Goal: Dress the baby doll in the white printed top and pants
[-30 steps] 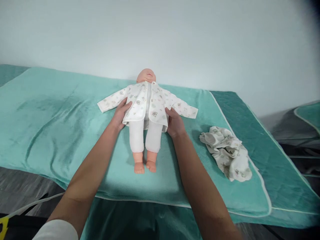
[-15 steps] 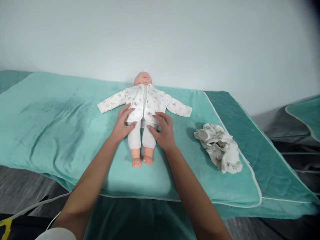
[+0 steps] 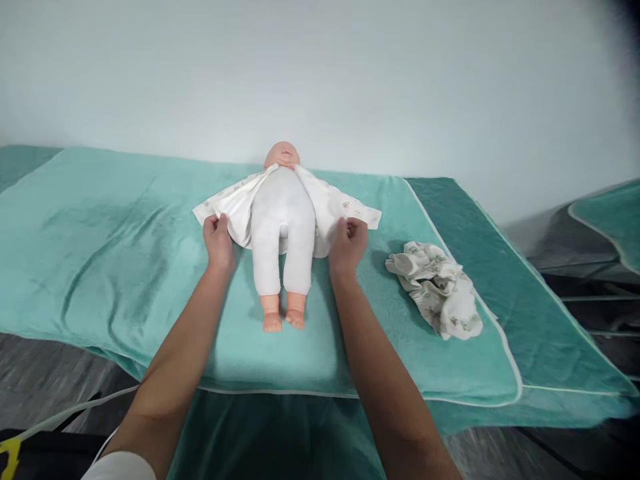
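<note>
A baby doll (image 3: 283, 220) lies on its back on a teal towel (image 3: 100, 220), head toward the wall, white body and legs showing. A white printed jacket (image 3: 330, 203) is spread open to both sides of its torso. My left hand (image 3: 218, 235) is closed on the jacket's left front flap, beside the doll's hip. My right hand (image 3: 347, 241) is closed on the right front flap, on the doll's other side.
A crumpled printed cloth (image 3: 440, 292) lies on the towel to the right of the doll. A darker teal mat (image 3: 500, 233) lies under the towel. The white wall stands close behind. A grey floor and a cable (image 3: 60, 413) show at lower left.
Both hands lay on the jacket's closed front; they have now gripped the two flaps and pulled them apart, baring the doll's white torso.
</note>
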Available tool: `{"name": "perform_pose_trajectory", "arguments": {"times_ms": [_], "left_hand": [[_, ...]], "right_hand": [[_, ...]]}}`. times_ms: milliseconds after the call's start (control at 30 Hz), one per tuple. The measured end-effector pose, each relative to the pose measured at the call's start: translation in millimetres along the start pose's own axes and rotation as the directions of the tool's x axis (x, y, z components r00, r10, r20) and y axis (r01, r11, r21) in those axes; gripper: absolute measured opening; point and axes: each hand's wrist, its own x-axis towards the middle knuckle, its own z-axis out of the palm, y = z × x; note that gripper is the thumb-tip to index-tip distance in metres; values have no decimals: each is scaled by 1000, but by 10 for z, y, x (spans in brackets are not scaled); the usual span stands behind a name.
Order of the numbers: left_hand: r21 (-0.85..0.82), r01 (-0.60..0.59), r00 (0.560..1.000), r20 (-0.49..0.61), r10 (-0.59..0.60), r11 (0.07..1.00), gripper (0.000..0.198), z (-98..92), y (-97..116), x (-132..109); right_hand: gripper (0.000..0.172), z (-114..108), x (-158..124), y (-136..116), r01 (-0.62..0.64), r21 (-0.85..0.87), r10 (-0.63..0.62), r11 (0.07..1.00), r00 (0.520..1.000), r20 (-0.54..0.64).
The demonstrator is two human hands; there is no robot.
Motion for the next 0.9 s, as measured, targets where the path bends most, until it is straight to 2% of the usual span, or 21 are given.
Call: {"name": "perform_pose_trajectory", "arguments": {"times_ms": [67,100,167,200,267,333,433,500,600,700,800,900], "left_hand": [[53,-46,993,-105,51,998,16,-47,-5,-4],[97,-83,984,-148,97,992,22,-70,8,-22],[207,-169,961,-183,207,964,33,-104,54,-77],[262,-216,950,-167,265,940,36,-114,80,-109],[342,-323,927,-73,367,883,35,-116,126,-169],[348,-407,909,63,412,845,26,-102,154,-218],[331,-424,896,287,338,843,18,-75,163,-269],[416,-406,887,395,240,814,19,-69,164,-289],[601,-452,869,462,176,659,22,-81,178,-313],[684,-553,828,515,221,477,23,-109,205,-352],[713,-619,785,556,273,329,23,-141,238,-409],[735,-638,769,588,251,232,21,-166,283,-464]], "right_hand": [[24,-62,76,135,-69,5,69,998,992,-104],[31,-94,97,199,-64,-9,62,998,991,-121],[44,-143,103,296,18,-73,-26,997,994,-110],[47,-158,90,324,82,-109,-92,991,992,-89],[48,-172,39,329,197,-149,-202,969,979,-21],[44,-182,-40,273,248,-134,-241,959,968,69],[34,-232,-210,128,267,-73,-244,961,942,229],[27,-291,-339,37,307,-82,-263,948,903,340],[28,-377,-487,-42,400,-197,-267,895,835,481],[31,-421,-542,-73,469,-314,-243,825,797,552],[29,-442,-553,-101,487,-413,-225,770,812,538],[29,-473,-571,-134,482,-488,-217,728,837,502]]}}
